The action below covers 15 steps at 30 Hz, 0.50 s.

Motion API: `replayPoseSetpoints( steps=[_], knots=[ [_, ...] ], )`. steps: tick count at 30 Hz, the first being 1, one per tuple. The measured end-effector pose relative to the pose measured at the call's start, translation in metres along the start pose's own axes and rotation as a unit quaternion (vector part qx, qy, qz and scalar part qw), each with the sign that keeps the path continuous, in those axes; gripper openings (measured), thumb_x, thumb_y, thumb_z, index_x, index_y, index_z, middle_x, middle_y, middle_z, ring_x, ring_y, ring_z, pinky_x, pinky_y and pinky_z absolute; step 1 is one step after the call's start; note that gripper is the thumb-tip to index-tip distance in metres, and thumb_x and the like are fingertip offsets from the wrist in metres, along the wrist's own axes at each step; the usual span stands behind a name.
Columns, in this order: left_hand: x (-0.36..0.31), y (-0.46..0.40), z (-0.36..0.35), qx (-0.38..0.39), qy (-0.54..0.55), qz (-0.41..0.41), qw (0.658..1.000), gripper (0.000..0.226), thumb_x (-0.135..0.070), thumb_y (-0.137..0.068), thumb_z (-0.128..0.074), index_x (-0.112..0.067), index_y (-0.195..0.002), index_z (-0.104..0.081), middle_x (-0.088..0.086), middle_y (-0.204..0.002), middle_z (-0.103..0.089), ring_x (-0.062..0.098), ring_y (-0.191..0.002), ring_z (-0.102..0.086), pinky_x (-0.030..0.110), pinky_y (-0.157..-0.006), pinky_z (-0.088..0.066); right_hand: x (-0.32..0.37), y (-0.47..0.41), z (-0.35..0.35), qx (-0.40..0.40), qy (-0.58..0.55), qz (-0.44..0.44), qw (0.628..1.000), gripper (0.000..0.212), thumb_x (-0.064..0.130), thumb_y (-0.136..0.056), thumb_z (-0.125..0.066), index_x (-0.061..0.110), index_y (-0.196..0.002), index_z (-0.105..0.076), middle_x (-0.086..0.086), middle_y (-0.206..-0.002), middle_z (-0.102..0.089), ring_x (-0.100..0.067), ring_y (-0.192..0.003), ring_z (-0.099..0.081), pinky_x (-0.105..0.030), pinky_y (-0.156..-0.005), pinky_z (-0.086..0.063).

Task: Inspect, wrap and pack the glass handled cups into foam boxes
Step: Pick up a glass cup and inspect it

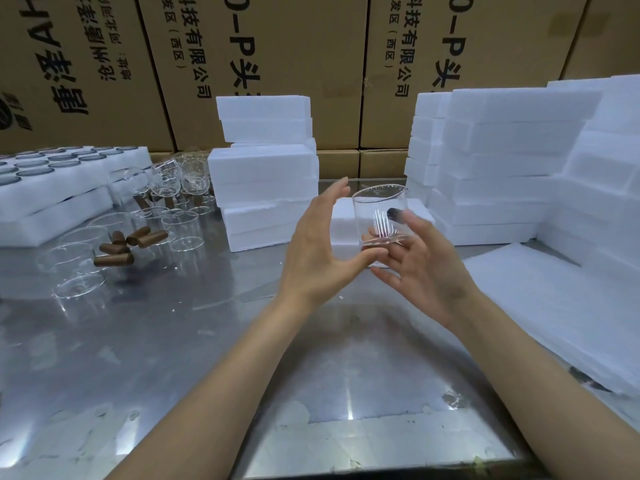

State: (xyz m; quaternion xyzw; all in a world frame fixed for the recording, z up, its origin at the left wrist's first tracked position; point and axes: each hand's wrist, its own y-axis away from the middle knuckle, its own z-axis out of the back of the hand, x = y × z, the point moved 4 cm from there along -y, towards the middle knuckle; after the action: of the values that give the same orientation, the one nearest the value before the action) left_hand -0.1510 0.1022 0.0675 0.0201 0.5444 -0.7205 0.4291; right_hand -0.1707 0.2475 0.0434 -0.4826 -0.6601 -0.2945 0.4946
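Observation:
A clear glass cup is held upright above the metal table, near the middle of the view. My right hand holds it, with spread fingers under the base and the dark-nailed thumb against its wall. My left hand is at the cup's left side, its thumb touching the base and its fingers straight up beside the wall. The cup's handle is not visible. A small white foam box lies just behind the cup.
Several glass cups with brown handles lie and stand at the left, beside foam trays of glasses. Foam boxes are stacked at centre back and right. White foam sheets lie at the right. Cardboard cartons wall the back.

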Motion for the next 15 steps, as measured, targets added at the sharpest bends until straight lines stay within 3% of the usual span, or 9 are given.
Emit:
replayPoseSetpoints(
  steps=[2, 4, 6, 10, 15],
  knots=[
    [-0.002, -0.001, 0.001, -0.009, -0.007, -0.013, 1.000, 0.079, -0.039, -0.072, -0.081, -0.015, -0.137, -0.044, -0.005, -0.133, -0.052, 0.010, -0.123, -0.047, 0.045, -0.108, -0.039, 0.001, 0.000, -0.001, 0.007, -0.032, -0.014, 0.999, 0.052, 0.056, -0.073, -0.056, 0.017, -0.106, -0.068, -0.006, -0.107, -0.070, -0.016, -0.099, -0.065, -0.036, -0.099, -0.044],
    [-0.005, -0.001, 0.002, -0.019, -0.006, -0.028, 0.999, 0.069, -0.037, -0.074, -0.080, -0.014, -0.131, -0.050, -0.010, -0.127, -0.052, 0.009, -0.120, -0.048, 0.050, -0.104, -0.040, 0.001, 0.001, -0.003, 0.018, -0.036, -0.019, 0.999, 0.053, 0.058, -0.074, -0.052, 0.016, -0.101, -0.072, -0.005, -0.108, -0.070, -0.015, -0.103, -0.065, -0.036, -0.101, -0.042],
    [-0.007, -0.001, 0.002, -0.031, -0.002, -0.037, 0.999, 0.061, -0.034, -0.075, -0.080, -0.013, -0.126, -0.054, -0.012, -0.123, -0.055, 0.008, -0.117, -0.049, 0.053, -0.102, -0.040, 0.001, 0.002, -0.005, 0.026, -0.035, -0.021, 0.999, 0.053, 0.058, -0.074, -0.051, 0.016, -0.098, -0.073, -0.006, -0.111, -0.070, -0.015, -0.106, -0.065, -0.036, -0.099, -0.042],
    [-0.008, 0.001, 0.005, -0.055, -0.018, -0.047, 0.997, 0.056, -0.027, -0.074, -0.082, -0.010, -0.122, -0.056, -0.002, -0.121, -0.061, 0.010, -0.112, -0.051, 0.052, -0.102, -0.040, 0.001, 0.003, -0.005, 0.022, -0.004, -0.017, 1.000, 0.059, 0.059, -0.080, -0.047, 0.015, -0.113, -0.066, -0.005, -0.116, -0.069, -0.014, -0.108, -0.064, -0.035, -0.098, -0.042],
    [-0.012, 0.001, 0.009, -0.071, -0.092, -0.087, 0.989, 0.053, -0.020, -0.076, -0.079, -0.011, -0.124, -0.058, 0.003, -0.122, -0.061, 0.015, -0.117, -0.048, 0.051, -0.110, -0.031, 0.005, 0.003, -0.002, -0.083, 0.060, 0.027, 0.994, 0.065, 0.068, -0.074, -0.054, 0.021, -0.119, -0.060, 0.000, -0.119, -0.065, -0.013, -0.105, -0.064, -0.033, -0.087, -0.048]
  ],
)
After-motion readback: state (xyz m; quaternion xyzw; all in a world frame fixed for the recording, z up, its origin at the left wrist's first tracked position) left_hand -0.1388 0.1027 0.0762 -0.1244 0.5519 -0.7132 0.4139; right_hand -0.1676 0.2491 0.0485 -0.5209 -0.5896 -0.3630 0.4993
